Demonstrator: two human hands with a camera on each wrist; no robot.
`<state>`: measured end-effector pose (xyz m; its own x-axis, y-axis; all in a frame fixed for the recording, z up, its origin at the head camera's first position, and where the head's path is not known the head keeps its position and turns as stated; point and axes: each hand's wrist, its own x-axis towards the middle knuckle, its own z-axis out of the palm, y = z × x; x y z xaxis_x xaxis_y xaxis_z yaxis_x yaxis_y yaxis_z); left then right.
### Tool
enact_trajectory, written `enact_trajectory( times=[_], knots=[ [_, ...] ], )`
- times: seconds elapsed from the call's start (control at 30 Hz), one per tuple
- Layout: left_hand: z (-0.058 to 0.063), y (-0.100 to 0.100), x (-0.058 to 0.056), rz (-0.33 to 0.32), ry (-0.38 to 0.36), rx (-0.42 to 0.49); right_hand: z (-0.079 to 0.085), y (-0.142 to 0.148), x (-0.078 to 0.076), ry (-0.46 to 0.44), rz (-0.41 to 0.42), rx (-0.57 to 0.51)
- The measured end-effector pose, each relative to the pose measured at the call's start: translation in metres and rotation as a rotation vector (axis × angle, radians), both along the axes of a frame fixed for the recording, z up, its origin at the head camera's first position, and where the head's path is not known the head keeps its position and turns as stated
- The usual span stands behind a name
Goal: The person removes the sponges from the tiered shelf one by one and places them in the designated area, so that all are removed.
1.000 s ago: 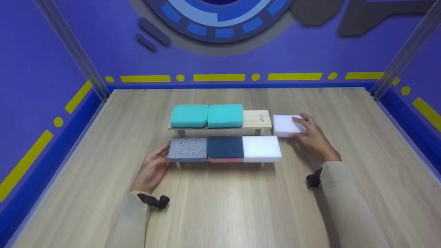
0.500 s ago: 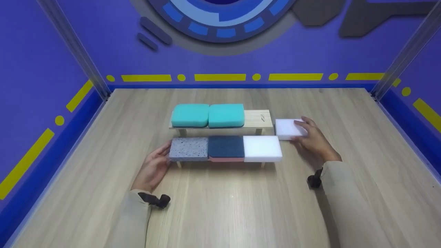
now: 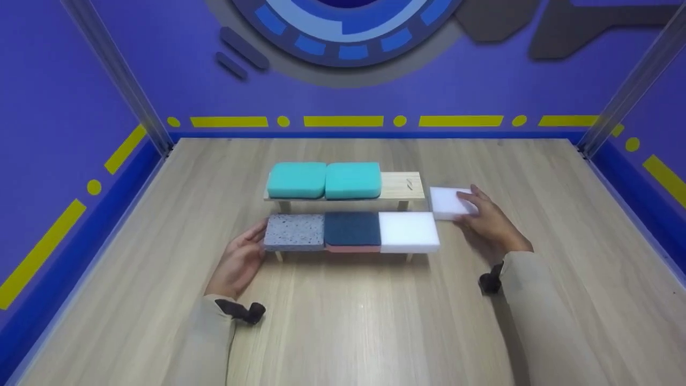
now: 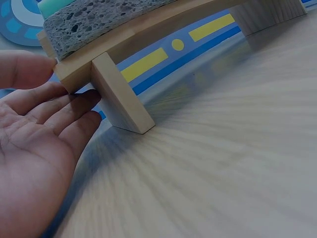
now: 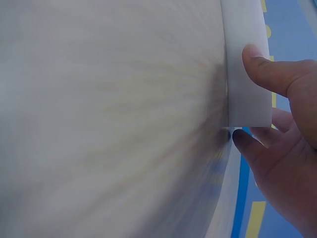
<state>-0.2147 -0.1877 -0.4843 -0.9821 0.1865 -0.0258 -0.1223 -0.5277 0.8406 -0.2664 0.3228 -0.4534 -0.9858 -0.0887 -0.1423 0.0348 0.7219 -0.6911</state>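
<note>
My right hand (image 3: pixel 490 217) grips a white melamine sponge (image 3: pixel 449 202) at its right end, with the thumb on its near side. In the right wrist view the sponge (image 5: pixel 249 89) lies flat on the table. My left hand (image 3: pixel 236 262) holds the left end of the front wooden stand (image 4: pixel 79 72), its thumb against the board's end and fingers beneath. On that stand sit a grey pumice-like block (image 3: pixel 295 231), a dark-topped pink sponge (image 3: pixel 351 229) and another white sponge (image 3: pixel 409 231). Two turquoise sponges (image 3: pixel 297 180) fill the left and middle of the rear wooden stand (image 3: pixel 404 185).
Bare wood shows at the rear stand's right end, beside the held sponge. Both stands rest on short legs on a wooden table (image 3: pixel 332 321). Blue panels (image 3: pixel 343 102) with yellow marks enclose the table at the back and sides.
The right hand has slid the white sponge slightly toward me and to the right, away from the rear stand. My left hand stays in place on the front stand.
</note>
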Motion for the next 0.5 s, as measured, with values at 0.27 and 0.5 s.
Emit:
enact_trajectory(
  times=[0.27, 0.5],
  knots=[
    [-0.0021, -0.0021, 0.0000, -0.022, 0.023, -0.018, -0.0001, 0.0001, 0.0000, 0.006, 0.014, 0.002],
    [-0.0018, -0.0023, -0.0007, -0.032, 0.058, -0.022, 0.0011, 0.0005, 0.0007, 0.041, -0.006, 0.009]
  ],
)
